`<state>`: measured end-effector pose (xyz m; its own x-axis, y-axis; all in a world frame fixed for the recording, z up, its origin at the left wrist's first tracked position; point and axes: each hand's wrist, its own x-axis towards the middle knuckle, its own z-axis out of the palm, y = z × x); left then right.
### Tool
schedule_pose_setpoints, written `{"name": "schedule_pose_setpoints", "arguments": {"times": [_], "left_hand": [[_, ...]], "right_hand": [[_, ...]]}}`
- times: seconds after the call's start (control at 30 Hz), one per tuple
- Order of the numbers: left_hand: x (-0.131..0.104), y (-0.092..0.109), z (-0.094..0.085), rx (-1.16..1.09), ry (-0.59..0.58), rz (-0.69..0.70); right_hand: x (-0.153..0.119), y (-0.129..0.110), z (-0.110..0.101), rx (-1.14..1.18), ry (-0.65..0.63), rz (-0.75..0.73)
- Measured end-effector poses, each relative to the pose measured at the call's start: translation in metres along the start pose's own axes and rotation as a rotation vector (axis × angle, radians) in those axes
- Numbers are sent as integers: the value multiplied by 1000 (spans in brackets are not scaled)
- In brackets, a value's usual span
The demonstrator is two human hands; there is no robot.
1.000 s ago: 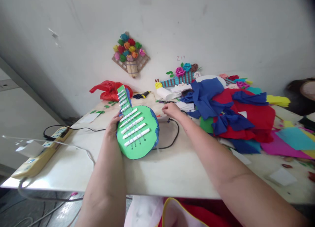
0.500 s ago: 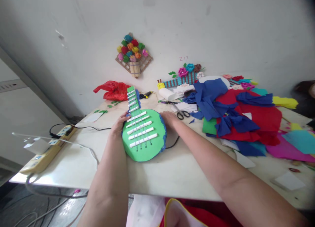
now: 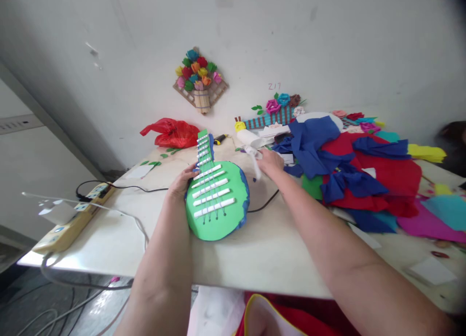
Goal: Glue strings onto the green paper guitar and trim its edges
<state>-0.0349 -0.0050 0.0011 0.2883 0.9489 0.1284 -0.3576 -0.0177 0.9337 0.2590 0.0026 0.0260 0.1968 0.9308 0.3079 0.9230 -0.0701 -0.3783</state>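
Over the pale tabletop, the left hand has its fingers gripping the side of a green, guitar-shaped foam toy, likely light, bendy and best held there, while the right hand pinches a blurry white strip.

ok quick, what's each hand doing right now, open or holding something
Left hand: closed on the edge of the green toy instrument.
Right hand: fingers closed on a whitish item, too blurred to identify.
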Motion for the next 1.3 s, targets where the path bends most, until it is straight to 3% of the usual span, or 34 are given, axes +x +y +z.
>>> {"name": "schedule_pose_setpoints", "arguments": {"times": [0.2,0.33,0.47,0.7,1.3], "left_hand": [[1,-3,2,14,-16,-35],[1,-4,6,27,-32,-57],[1,-5,7,41,-50,-66],[2,-5,7,53,-63,-76],[3,-4,8,87,-62,-82]], "right_hand": [[11,2,-1,369,16,76],[8,-8,-9,884,-157,60],[0,-18,-21,1123,-323,-11],[-8,-27,-26,1104,-421,-66],[-13,-32,-22,1067,-499,-99]]}}
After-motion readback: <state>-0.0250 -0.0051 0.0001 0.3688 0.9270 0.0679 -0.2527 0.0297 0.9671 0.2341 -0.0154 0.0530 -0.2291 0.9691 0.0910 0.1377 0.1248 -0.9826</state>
